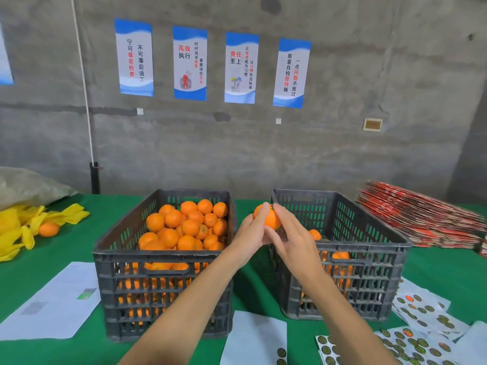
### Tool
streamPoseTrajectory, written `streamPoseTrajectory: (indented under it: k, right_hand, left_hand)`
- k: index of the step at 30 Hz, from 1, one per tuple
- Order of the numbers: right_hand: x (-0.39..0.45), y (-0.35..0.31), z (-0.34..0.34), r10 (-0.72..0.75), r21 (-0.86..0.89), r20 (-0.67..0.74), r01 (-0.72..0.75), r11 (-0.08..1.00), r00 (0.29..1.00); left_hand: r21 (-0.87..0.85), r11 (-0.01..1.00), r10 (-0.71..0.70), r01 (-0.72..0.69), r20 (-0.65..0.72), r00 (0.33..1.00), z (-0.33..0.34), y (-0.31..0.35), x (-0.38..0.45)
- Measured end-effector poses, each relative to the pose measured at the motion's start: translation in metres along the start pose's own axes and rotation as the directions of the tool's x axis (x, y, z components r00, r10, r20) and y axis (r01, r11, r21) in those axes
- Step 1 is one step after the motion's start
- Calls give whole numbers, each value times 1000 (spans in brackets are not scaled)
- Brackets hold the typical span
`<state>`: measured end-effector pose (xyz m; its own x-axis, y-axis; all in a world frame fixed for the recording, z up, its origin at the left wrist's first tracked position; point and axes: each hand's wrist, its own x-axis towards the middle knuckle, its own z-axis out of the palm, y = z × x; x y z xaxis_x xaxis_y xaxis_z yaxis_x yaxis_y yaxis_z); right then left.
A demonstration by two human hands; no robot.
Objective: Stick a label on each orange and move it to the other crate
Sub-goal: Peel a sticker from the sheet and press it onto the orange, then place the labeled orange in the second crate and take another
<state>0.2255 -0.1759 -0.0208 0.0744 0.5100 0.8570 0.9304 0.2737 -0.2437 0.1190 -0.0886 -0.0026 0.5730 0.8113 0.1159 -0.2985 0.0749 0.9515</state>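
A green-covered table (66,241) stands against a bare concrete wall hung with posters. Above the gap between two dark crates, the left hand (250,230) cups an orange (268,219) from below while the right hand (292,233) presses fingers onto its top. The left crate (158,262) is heaped with oranges; the right crate (369,248) holds few. Label sheets (421,325) lie at right.

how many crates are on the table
2. The left crate, piled with oranges, stands left of centre on the green table; the right crate, far less full, stands beside it on the right. None seems hidden.
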Motion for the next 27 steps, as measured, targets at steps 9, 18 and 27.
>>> streamPoseTrajectory:
  k: [9,18,27]
  right_hand:
    - [17,77,-9,147,-307,9,-137,942,989]
    - [24,114,2,295,-346,56,-258,902,954]
    - [42,110,35,336,-302,134,-285,910,932]
  left_hand:
    - [848,530,238,10,-160,958,-118,21,57]
    - [981,163,102,106,-123,987,-180,8,110]
    - [941,-199,-123,274,-301,946,-208,-9,154]
